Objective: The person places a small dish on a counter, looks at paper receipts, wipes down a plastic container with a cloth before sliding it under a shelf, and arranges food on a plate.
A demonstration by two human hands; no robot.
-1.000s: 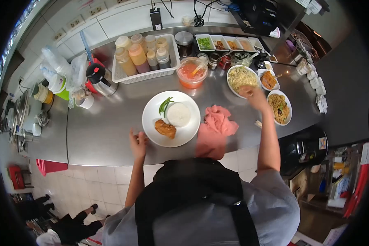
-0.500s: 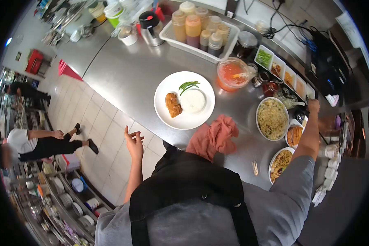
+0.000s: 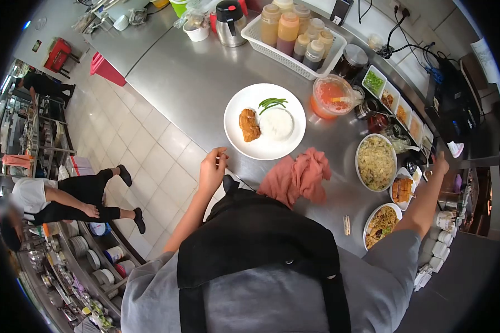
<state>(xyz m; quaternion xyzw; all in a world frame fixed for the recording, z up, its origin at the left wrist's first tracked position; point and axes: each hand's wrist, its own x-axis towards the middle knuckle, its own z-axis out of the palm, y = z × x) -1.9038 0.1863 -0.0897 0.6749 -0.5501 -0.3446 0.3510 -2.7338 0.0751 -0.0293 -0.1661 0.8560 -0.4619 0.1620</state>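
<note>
A white plate (image 3: 236,136) on the steel counter holds a mound of white rice (image 3: 276,124), a browned piece of fried food (image 3: 249,125) and green strips (image 3: 273,102). My left hand (image 3: 212,169) hovers by the counter's front edge, below the plate, holding nothing, its fingers loosely bent. Far to the right, my right hand (image 3: 440,165) is closed beside the end of a row of white condiment containers (image 3: 406,108). Something thin and metallic shows near its fingers, but I cannot make out what it grips. A crumpled pink cloth (image 3: 294,177) lies between my hands.
Fried rice (image 3: 376,162), sliced fried food (image 3: 401,190) and noodles (image 3: 381,225) stand in dishes at right. Behind are a tub of red sauce (image 3: 330,97), a basket of squeeze bottles (image 3: 289,55) and a thermos jug (image 3: 230,25). Another person (image 3: 66,197) is across the aisle.
My left hand has risen toward the counter edge and its fingers have curled more. My right hand has moved slightly lower, still by the condiment containers. The view has shifted; the other person's pose has changed.
</note>
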